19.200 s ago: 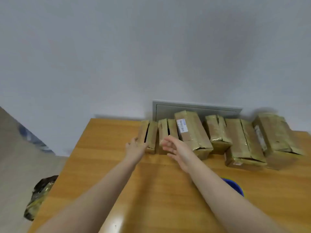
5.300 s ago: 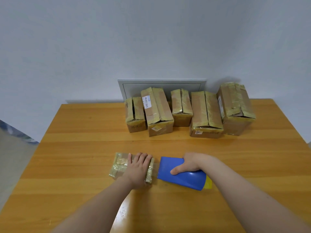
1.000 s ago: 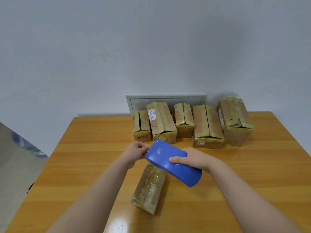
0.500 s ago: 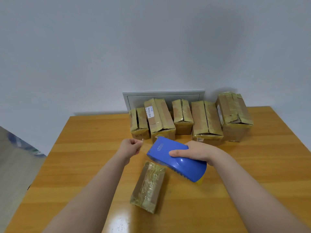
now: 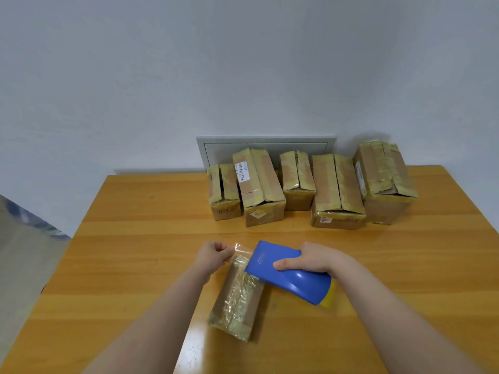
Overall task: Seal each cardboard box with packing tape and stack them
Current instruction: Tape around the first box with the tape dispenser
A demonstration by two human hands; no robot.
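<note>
Honey-coloured wooden table [image 5: 129, 255] fills the lower frame, set against a plain pale grey wall [image 5: 189, 63] with a grey rectangular panel [image 5: 266, 143]. Five taped brown cardboard boxes [image 5: 337, 190] stand in a row at the table's far edge, right of centre. At lower centre lies a small tape-wrapped cardboard box [image 5: 237, 295]. Above its far end, the left hand [image 5: 212, 256] pinches a clear tape strip [image 5: 241, 248] while the right hand [image 5: 316, 261] grips a blue plastic tape dispenser [image 5: 291, 276].
</note>
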